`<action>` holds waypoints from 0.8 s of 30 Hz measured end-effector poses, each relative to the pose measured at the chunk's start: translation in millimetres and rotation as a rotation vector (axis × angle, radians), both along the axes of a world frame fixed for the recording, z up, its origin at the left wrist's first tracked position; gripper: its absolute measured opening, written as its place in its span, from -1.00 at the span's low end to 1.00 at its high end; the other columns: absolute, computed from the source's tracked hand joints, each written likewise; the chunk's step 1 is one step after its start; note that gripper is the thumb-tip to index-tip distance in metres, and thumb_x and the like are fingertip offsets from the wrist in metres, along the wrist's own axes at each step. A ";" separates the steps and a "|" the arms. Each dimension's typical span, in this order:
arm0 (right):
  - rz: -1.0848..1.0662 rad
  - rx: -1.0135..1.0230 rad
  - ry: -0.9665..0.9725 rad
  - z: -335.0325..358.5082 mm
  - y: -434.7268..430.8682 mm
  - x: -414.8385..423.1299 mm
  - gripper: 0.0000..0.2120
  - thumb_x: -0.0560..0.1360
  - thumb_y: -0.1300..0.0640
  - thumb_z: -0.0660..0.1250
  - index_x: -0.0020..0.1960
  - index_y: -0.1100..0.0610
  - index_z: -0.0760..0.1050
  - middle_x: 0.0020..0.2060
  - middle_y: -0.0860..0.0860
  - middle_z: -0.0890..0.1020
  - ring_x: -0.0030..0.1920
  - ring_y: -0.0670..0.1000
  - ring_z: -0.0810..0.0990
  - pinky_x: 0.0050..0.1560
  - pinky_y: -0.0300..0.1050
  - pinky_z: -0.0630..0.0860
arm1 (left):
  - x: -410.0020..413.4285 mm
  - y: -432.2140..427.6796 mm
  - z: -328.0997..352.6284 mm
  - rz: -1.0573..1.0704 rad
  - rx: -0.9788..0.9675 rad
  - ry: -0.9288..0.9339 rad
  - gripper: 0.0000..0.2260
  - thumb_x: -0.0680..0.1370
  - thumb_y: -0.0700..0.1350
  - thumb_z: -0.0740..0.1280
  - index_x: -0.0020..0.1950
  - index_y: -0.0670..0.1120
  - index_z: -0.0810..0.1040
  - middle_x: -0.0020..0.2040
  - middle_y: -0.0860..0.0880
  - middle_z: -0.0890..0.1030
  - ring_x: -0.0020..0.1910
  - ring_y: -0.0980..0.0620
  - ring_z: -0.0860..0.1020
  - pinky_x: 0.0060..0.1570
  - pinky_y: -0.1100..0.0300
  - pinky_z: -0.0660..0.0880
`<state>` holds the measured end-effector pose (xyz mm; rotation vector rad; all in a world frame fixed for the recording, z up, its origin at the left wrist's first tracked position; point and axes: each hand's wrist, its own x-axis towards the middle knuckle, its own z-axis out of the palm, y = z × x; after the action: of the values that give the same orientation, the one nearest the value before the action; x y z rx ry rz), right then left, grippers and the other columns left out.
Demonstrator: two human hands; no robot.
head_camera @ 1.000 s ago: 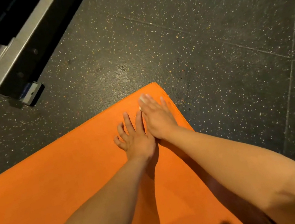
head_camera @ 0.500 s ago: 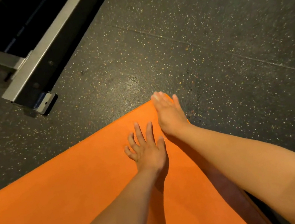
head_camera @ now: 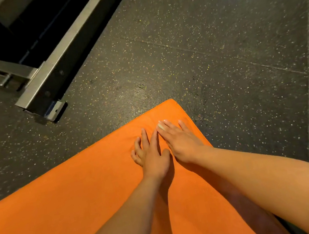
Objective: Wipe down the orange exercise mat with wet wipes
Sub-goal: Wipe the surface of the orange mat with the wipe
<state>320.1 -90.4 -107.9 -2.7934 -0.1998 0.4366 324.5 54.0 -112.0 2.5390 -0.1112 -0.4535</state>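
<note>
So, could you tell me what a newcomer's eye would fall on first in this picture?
The bright orange mat fills the lower half of the view, its far corner pointing into the dark speckled floor. The left hand and the right hand lie flat on it side by side, close to that corner. A grey metal frame crosses the floor at upper left.
</note>
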 end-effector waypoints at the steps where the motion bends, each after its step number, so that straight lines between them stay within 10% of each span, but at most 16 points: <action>1: 0.011 0.000 -0.005 0.1 0.4 -11.7 -0.36 0.67 0.15 0.09 0.67 0.01 -0.12 0.65 -0.07 -0.09 0.63 -0.05 -0.21 0.58 0.13 -0.23 | -5.5 2.2 -1.1 0.007 -0.017 -0.034 -0.37 0.51 -0.05 0.30 0.57 0.20 0.25 0.65 0.08 0.02 0.59 0.00 -0.07 0.49 -0.12 -0.17; 8: 0.025 -0.009 -0.009 3.1 10.8 -100.2 -0.49 0.73 0.06 -0.07 0.66 -0.03 -0.07 0.65 -0.09 -0.03 0.63 -0.06 -0.18 0.59 0.12 -0.23 | -103.2 12.3 -1.4 0.040 0.135 -0.100 -0.53 0.57 0.03 0.19 0.51 0.11 0.37 0.59 0.06 0.23 0.43 -0.13 0.24 0.39 -0.19 0.12; 24: -0.051 -0.025 0.216 54.2 44.9 -320.1 -0.50 0.74 0.01 -0.11 0.65 0.07 -0.06 0.65 -0.04 -0.02 0.63 -0.04 -0.16 0.59 0.10 -0.24 | -291.4 50.4 49.4 -0.178 0.142 0.099 -0.55 0.65 0.00 0.15 0.56 0.08 0.30 0.62 -0.01 0.15 0.52 -0.14 0.12 0.53 -0.07 0.02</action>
<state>0.0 -45.6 -53.8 -2.7416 -0.0749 0.7273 33.1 104.5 -62.6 2.6506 -0.2783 -0.6777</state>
